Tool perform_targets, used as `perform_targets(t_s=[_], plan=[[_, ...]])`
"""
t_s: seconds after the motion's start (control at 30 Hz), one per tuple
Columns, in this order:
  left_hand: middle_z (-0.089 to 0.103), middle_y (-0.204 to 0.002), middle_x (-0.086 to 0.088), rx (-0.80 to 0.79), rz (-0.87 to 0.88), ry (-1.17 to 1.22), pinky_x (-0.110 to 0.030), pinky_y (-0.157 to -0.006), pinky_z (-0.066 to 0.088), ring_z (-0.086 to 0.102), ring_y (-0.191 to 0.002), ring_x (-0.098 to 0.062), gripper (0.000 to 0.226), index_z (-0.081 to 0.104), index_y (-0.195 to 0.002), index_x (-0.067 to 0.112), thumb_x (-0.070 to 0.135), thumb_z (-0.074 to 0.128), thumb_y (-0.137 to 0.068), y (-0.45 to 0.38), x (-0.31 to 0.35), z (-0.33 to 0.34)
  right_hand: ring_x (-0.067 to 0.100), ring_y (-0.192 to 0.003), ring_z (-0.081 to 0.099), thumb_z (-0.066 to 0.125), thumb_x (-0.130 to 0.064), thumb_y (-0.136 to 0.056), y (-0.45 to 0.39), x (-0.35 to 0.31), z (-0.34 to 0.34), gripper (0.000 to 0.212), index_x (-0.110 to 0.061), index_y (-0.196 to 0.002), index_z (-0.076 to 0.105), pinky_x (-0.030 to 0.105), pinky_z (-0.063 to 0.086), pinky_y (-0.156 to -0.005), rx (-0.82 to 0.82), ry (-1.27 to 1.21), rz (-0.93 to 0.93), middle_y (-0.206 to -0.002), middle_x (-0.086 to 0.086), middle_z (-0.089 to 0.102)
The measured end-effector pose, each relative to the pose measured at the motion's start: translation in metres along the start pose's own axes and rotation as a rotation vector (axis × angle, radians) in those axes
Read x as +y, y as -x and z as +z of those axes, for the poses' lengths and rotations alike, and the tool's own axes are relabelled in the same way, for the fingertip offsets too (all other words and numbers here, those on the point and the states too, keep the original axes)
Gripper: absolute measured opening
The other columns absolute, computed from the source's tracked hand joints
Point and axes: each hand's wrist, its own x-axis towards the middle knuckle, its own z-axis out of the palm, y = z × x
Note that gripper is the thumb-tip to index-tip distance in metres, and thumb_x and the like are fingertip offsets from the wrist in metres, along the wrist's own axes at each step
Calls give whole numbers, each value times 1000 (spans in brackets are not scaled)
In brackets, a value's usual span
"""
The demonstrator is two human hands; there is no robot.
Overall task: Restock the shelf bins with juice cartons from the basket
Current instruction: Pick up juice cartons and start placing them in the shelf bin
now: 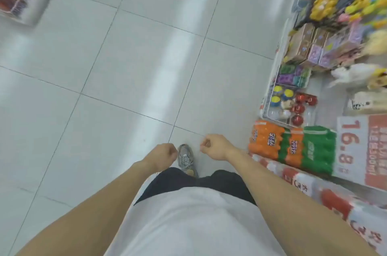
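Both hands are empty: my left hand (162,156) is loosely clenched, my right hand (212,146) curled, over the tiled floor (125,67). No basket, juice cartons or bins are in view, so I judge no restocking underway here.

Both bare forearms reach forward and down in front of the body. The left hand (162,156) is curled into a loose fist, holding nothing. The right hand (213,146), just beside it but apart, is also loosely curled and empty, thumb near the fingertips.
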Motion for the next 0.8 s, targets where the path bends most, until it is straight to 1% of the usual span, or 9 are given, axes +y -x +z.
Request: perform_targets(t_s=[0.07,0.13,0.23,0.33,0.43,0.5,0.6,0.67,0.8], plan=[[68,-107,-3,3,-19,34,-37,-91,50,61,-99,-24,25,65,-107,12,26,47,-96,-16,2,-26,18,-95,60,62,-24,-92,-19,-17,-28,9,-18,-96,67,31,50,-90,35,3,9,-97,-2,62],[68,-104,-1,-13,-37,68,-37,-89,52,62,-97,-22,23,64,-104,14,26,47,-95,-33,12,-57,18,-94,60,61,-23,-92,-35,-37,-64,13,-15,-100,68,29,50,-86,55,-10,30,-98,0,64],[68,-98,2,-16,-51,140,-36,-85,54,65,-91,-21,20,63,-99,16,27,47,-94,-71,29,-109,18,-94,61,59,-25,-93,-66,-62,-116,10,-19,-98,66,27,47,-82,46,-70,44,-94,-4,65],[67,-98,3,-14,-69,171,-32,-78,54,66,-87,-19,19,63,-98,17,27,48,-95,-113,50,-167,14,-92,58,59,-25,-95,-110,-84,-169,18,-13,-106,68,23,43,-79,18,-84,33,-94,-5,62],[67,-98,3,65,-98,212,-32,-79,54,67,-87,-18,17,63,-96,19,27,48,-94,-160,71,-233,13,-86,59,60,-24,-95,-163,-110,-231,18,-11,-106,67,21,43,-68,-15,-49,5,-88,-7,61],[66,-99,5,118,-119,229,-33,-80,54,66,-89,-19,18,64,-97,19,27,48,-93,-185,88,-280,16,-84,61,59,-22,-94,-198,-130,-276,17,-11,-104,67,21,44,-66,-22,-24,-14,-90,-1,65],[66,-97,4,170,-117,249,-33,-79,54,65,-86,-18,19,64,-98,17,26,48,-94,-220,114,-351,18,-87,63,59,-22,-93,-244,-166,-348,16,-13,-102,68,23,49,-71,-4,-14,-25,-98,3,67],[67,-96,4,193,-108,266,-32,-78,54,65,-84,-17,19,64,-97,19,28,49,-95,-244,128,-396,19,-91,63,59,-23,-94,-271,-193,-395,16,-14,-103,68,26,47,-76,9,-5,-38,-100,0,65],[67,-102,0,196,-97,249,-30,-74,51,66,-91,-21,23,65,-103,15,30,49,-97,-302,148,-482,19,-89,61,59,-22,-95,-336,-242,-472,16,-13,-104,68,24,45,-74,36,12,-57,-95,-1,63]])
